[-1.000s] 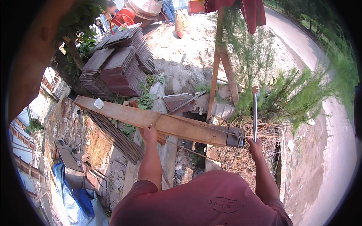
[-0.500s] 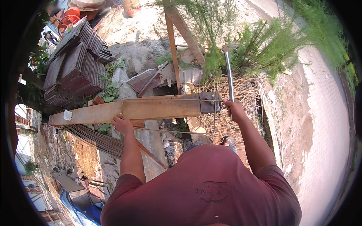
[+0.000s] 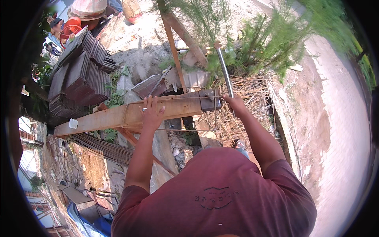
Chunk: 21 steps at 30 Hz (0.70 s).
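Observation:
A long wooden plank [image 3: 94, 119] lies across in front of me, with a dark metal plate [image 3: 209, 100] bearing bolts at its right end. A thin steel rod [image 3: 185, 130], bent at corners into part of a rectangle, passes over the plank and hangs past its near edge. My left hand [image 3: 152, 114] rests over the plank's middle, fingers spread across the rod. My right hand [image 3: 234, 103] is closed around the lower part of a long silvery metal bar [image 3: 225, 71], just right of the plate. The bar points away from me, its far end brownish.
Stacked dark tiles [image 3: 85, 79] stand at the left beyond the plank, near an orange machine [image 3: 72, 27] and a person. Leafy green branches [image 3: 264, 51] overhang the far right. Tangled thin rods [image 3: 246, 94] cover ground beneath the plate. Long bundled rods [image 3: 104, 146] lie at left.
My left hand has moved right, from the plank's near edge onto its middle, and its fingers have spread. In view, the plank's right end, right hand and bar have shifted left and slightly up.

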Each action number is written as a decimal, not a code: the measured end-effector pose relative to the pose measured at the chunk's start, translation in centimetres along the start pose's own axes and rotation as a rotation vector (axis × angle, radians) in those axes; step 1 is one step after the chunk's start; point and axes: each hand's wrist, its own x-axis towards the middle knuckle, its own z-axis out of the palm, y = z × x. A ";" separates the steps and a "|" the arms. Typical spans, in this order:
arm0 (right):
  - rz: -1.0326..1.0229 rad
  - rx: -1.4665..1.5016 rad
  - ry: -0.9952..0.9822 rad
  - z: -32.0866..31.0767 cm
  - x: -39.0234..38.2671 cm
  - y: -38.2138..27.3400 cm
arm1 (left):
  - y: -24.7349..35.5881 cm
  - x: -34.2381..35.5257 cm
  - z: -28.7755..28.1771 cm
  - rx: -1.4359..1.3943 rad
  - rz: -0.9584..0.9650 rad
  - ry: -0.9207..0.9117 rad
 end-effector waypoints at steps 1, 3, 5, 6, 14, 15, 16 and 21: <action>0.007 -0.006 0.020 0.2 -0.2 0.0 | 1.2 0.0 0.3 -0.016 -0.032 -0.053; 0.019 -0.020 0.067 0.4 -0.5 -0.2 | 3.0 0.1 1.2 -0.053 -0.090 -0.159; -0.014 -0.072 0.065 -0.1 -0.9 0.5 | 3.0 -0.3 2.4 -0.077 -0.127 -0.142; -0.030 -0.101 0.082 -0.5 -1.3 0.8 | 3.4 -0.5 2.6 -0.090 -0.153 -0.133; -0.322 -0.554 0.226 -11.8 -5.6 2.8 | 5.4 3.7 3.9 -0.011 -0.332 -0.114; -0.283 -0.601 0.244 -13.0 -5.7 1.5 | 5.2 4.4 4.5 0.006 -0.369 -0.108; -0.282 -0.722 0.224 -14.5 -5.2 0.6 | 4.9 4.9 5.1 -0.015 -0.415 -0.069; -0.460 -1.274 0.126 -20.3 -0.4 -4.3 | 4.8 7.4 6.2 -0.015 -0.435 0.014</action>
